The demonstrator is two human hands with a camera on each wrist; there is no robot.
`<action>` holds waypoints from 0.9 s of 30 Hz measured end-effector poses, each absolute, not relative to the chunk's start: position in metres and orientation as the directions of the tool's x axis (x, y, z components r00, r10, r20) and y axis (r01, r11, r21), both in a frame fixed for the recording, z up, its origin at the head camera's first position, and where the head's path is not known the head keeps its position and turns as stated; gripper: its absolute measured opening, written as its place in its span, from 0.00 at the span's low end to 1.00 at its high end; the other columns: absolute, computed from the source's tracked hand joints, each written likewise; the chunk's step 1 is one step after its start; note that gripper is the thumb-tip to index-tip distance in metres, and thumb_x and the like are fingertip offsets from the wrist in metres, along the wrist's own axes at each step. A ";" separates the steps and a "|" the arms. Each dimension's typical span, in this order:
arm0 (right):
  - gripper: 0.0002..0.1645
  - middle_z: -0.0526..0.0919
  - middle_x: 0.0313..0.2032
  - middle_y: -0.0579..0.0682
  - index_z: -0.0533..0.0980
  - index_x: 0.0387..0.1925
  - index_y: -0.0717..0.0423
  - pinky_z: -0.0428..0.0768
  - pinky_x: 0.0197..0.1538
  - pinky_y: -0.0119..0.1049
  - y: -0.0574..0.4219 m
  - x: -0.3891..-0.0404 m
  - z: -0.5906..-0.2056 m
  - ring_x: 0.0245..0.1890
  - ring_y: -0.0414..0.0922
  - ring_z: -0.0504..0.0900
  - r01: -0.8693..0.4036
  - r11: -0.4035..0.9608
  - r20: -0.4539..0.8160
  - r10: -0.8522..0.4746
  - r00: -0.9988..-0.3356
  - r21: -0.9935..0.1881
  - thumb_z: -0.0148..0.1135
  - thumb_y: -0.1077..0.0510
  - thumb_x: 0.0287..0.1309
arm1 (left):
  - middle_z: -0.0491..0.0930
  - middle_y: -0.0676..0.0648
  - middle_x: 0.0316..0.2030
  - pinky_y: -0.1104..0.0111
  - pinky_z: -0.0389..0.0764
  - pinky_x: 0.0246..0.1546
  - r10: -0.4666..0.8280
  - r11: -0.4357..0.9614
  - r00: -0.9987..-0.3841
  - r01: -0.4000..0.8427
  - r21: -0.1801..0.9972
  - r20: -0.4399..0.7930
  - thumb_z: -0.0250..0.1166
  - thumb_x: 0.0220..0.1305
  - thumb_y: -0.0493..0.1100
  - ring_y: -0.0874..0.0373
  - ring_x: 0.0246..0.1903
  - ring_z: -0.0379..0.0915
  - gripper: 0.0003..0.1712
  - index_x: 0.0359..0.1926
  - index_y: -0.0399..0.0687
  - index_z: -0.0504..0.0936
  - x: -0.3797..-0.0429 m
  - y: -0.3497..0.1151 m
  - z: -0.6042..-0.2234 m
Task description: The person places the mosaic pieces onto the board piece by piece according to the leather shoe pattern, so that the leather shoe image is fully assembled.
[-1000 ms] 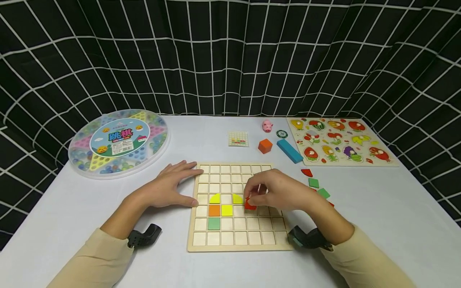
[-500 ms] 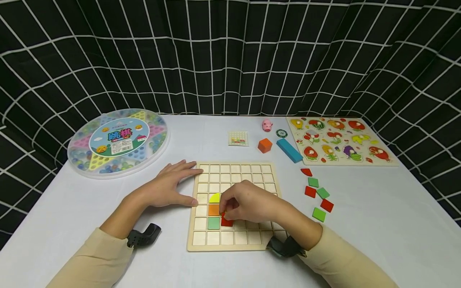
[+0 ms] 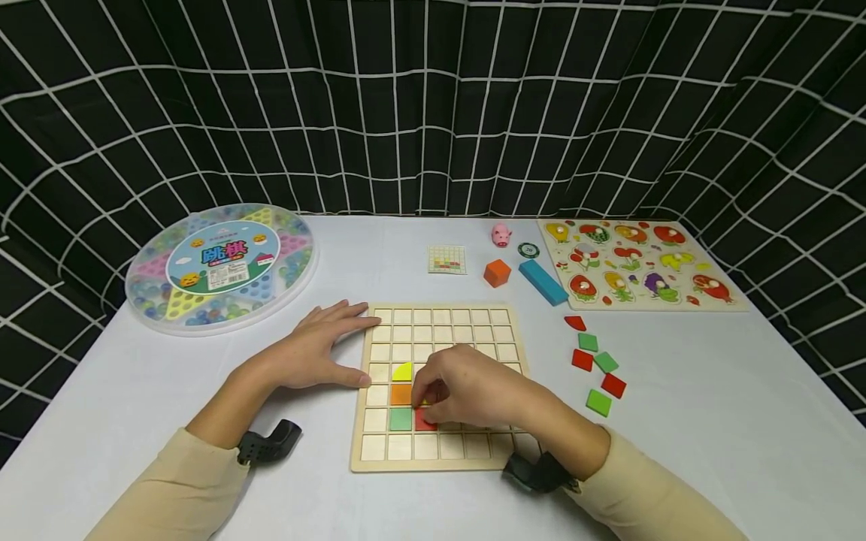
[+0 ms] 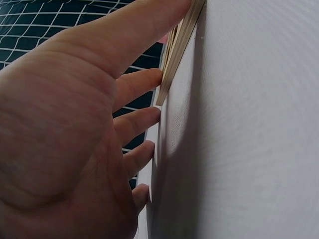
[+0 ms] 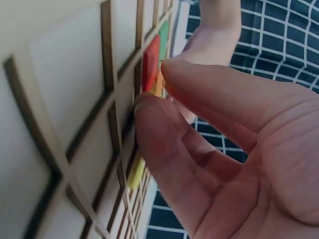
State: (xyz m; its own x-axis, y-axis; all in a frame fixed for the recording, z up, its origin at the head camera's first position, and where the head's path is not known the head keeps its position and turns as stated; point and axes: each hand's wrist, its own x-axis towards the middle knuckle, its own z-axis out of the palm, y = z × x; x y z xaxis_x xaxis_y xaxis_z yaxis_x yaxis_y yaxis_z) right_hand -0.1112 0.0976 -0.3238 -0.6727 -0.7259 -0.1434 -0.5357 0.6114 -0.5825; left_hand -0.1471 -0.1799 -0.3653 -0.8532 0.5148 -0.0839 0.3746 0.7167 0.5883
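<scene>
My left hand (image 3: 318, 349) lies spread at the left edge of a wooden grid board (image 3: 453, 466), its thumb and index finger touching the rim. Over the board, my right hand (image 3: 476, 387) has its thumb on a red square tile (image 3: 421, 423), which sits in a cell right of a green tile (image 3: 401, 419). In the right wrist view, thumb and index finger stand apart with nothing pinched between them. An orange tile (image 3: 401, 394) and a yellow quarter-round tile (image 3: 402, 373) sit above the green one. My right hand mostly hides other yellow tiles.
Several loose red and green tiles (image 3: 599, 403) lie right of the board. Behind it are a pattern card (image 3: 446, 260), orange cube (image 3: 497, 273), blue block (image 3: 543, 282), pink pig (image 3: 501, 235) and round chip (image 3: 529, 250). A marble game box (image 3: 298, 297) and fruit puzzle (image 3: 643, 284) flank them.
My right hand has carried the red tile left and toward me across the board, set it in the cell beside the green tile and loosened its pinch. My left hand has stayed put.
</scene>
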 end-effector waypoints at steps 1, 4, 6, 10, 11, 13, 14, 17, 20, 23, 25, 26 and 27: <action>0.07 0.84 0.29 0.36 0.88 0.32 0.48 0.79 0.40 0.28 0.100 -0.112 -0.323 0.31 0.33 0.78 -0.533 0.608 -0.139 -0.725 -0.674 -0.588 0.77 0.63 0.54 | 0.57 0.41 0.80 0.36 0.37 0.79 0.516 0.715 -0.853 0.377 0.588 -0.081 0.78 0.52 0.65 0.36 0.81 0.42 0.53 0.75 0.54 0.70 -0.147 -0.180 -0.365; 0.08 0.85 0.32 0.39 0.88 0.35 0.50 0.82 0.40 0.29 0.111 -0.114 -0.320 0.33 0.35 0.80 -0.515 0.597 -0.124 -0.718 -0.685 -0.615 0.77 0.64 0.54 | 0.57 0.41 0.80 0.36 0.37 0.79 0.514 0.716 -0.854 0.375 0.589 -0.082 0.78 0.52 0.65 0.36 0.81 0.42 0.52 0.75 0.54 0.70 -0.146 -0.180 -0.365; 0.08 0.86 0.33 0.40 0.88 0.36 0.50 0.83 0.40 0.29 0.119 -0.116 -0.318 0.33 0.36 0.80 -0.502 0.591 -0.111 -0.710 -0.696 -0.631 0.76 0.65 0.55 | 0.57 0.41 0.80 0.37 0.37 0.79 0.512 0.718 -0.855 0.370 0.590 -0.086 0.78 0.52 0.65 0.36 0.81 0.42 0.52 0.75 0.54 0.70 -0.146 -0.179 -0.364; 0.08 0.86 0.35 0.40 0.88 0.38 0.50 0.83 0.40 0.30 0.139 -0.121 -0.314 0.35 0.37 0.80 -0.485 0.598 -0.093 -0.685 -0.722 -0.638 0.75 0.64 0.57 | 0.57 0.41 0.80 0.37 0.36 0.79 0.509 0.718 -0.856 0.363 0.594 -0.092 0.78 0.52 0.64 0.37 0.81 0.41 0.52 0.75 0.54 0.71 -0.145 -0.179 -0.363; 0.08 0.87 0.36 0.41 0.88 0.38 0.50 0.83 0.40 0.30 0.144 -0.123 -0.313 0.35 0.37 0.80 -0.482 0.600 -0.088 -0.679 -0.729 -0.638 0.75 0.64 0.57 | 0.57 0.41 0.80 0.37 0.36 0.79 0.508 0.718 -0.857 0.361 0.595 -0.093 0.78 0.52 0.64 0.37 0.81 0.41 0.52 0.75 0.54 0.71 -0.145 -0.179 -0.363; 0.08 0.87 0.37 0.43 0.88 0.39 0.50 0.84 0.40 0.30 0.155 -0.126 -0.312 0.36 0.38 0.80 -0.469 0.611 -0.087 -0.662 -0.744 -0.638 0.74 0.64 0.58 | 0.57 0.41 0.80 0.37 0.36 0.79 0.507 0.719 -0.857 0.360 0.595 -0.095 0.78 0.52 0.64 0.37 0.81 0.41 0.52 0.75 0.54 0.71 -0.145 -0.179 -0.363; 0.08 0.87 0.38 0.44 0.88 0.40 0.50 0.84 0.40 0.31 0.160 -0.127 -0.311 0.37 0.39 0.80 -0.454 0.619 -0.091 -0.649 -0.756 -0.640 0.74 0.64 0.59 | 0.57 0.41 0.80 0.37 0.36 0.79 0.508 0.719 -0.856 0.361 0.594 -0.093 0.78 0.51 0.64 0.37 0.81 0.41 0.52 0.75 0.53 0.71 -0.145 -0.179 -0.363; 0.09 0.87 0.39 0.44 0.88 0.41 0.49 0.83 0.40 0.31 0.178 -0.128 -0.308 0.38 0.41 0.80 -0.421 0.650 -0.093 -0.603 -0.792 -0.632 0.75 0.62 0.58 | 0.57 0.41 0.80 0.36 0.37 0.79 0.511 0.719 -0.855 0.367 0.591 -0.091 0.78 0.52 0.65 0.36 0.81 0.41 0.52 0.75 0.53 0.71 -0.145 -0.179 -0.364; 0.10 0.87 0.38 0.44 0.88 0.41 0.49 0.82 0.38 0.31 0.196 -0.129 -0.307 0.37 0.42 0.80 -0.392 0.683 -0.089 -0.555 -0.827 -0.617 0.76 0.62 0.57 | 0.57 0.41 0.80 0.36 0.37 0.79 0.517 0.716 -0.852 0.374 0.589 -0.088 0.78 0.52 0.65 0.36 0.81 0.42 0.52 0.75 0.53 0.70 -0.146 -0.179 -0.365; 0.11 0.87 0.38 0.43 0.88 0.43 0.50 0.82 0.37 0.31 0.215 -0.130 -0.307 0.38 0.43 0.80 -0.370 0.712 -0.085 -0.515 -0.853 -0.596 0.75 0.63 0.57 | 0.57 0.41 0.80 0.37 0.37 0.79 0.513 0.719 -0.853 0.369 0.589 -0.092 0.78 0.52 0.64 0.37 0.81 0.41 0.52 0.75 0.54 0.70 -0.147 -0.179 -0.365; 0.12 0.87 0.37 0.43 0.88 0.44 0.50 0.81 0.38 0.30 0.227 -0.131 -0.308 0.38 0.43 0.80 -0.349 0.736 -0.091 -0.484 -0.870 -0.581 0.75 0.62 0.58 | 0.57 0.42 0.80 0.37 0.37 0.79 0.511 0.719 -0.854 0.366 0.591 -0.093 0.78 0.52 0.64 0.37 0.81 0.41 0.52 0.75 0.54 0.70 -0.147 -0.179 -0.366; 0.12 0.86 0.37 0.43 0.88 0.44 0.51 0.81 0.37 0.30 0.233 -0.132 -0.308 0.38 0.43 0.80 -0.337 0.750 -0.095 -0.467 -0.879 -0.570 0.75 0.62 0.57 | 0.57 0.41 0.80 0.37 0.37 0.79 0.511 0.719 -0.854 0.366 0.591 -0.093 0.78 0.52 0.64 0.37 0.81 0.41 0.52 0.75 0.54 0.70 -0.147 -0.179 -0.366; 0.12 0.86 0.37 0.44 0.88 0.45 0.52 0.81 0.36 0.31 0.238 -0.133 -0.308 0.38 0.44 0.79 -0.318 0.763 -0.105 -0.448 -0.888 -0.562 0.76 0.62 0.57 | 0.57 0.42 0.80 0.38 0.36 0.79 0.509 0.720 -0.855 0.361 0.593 -0.097 0.78 0.52 0.64 0.37 0.81 0.41 0.52 0.75 0.55 0.70 -0.147 -0.179 -0.366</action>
